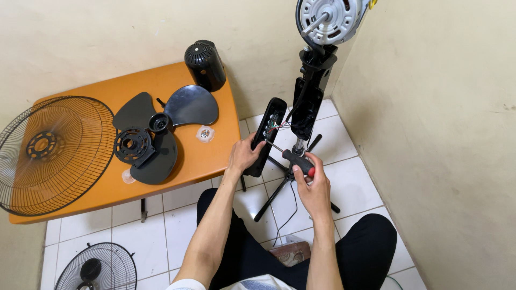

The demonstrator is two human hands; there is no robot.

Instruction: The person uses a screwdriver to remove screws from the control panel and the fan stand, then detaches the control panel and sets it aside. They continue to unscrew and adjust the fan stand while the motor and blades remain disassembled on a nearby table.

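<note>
A standing fan is taken apart in front of me. My left hand (244,154) grips a long black control-panel cover (266,134), its open inside showing wires and a small board. My right hand (313,185) holds a screwdriver (290,156) with a black and red handle, its tip pointing into the cover. Thin wires run from the cover to the black fan stand housing (307,104). Above it sits the bare silver motor (328,19) with its shaft exposed.
An orange table (177,80) at the left holds black fan blades (161,131), a wire grille (51,153), a black motor cap (204,64) and small parts. Another grille (97,267) lies on the white tiled floor. Walls close in behind and to the right.
</note>
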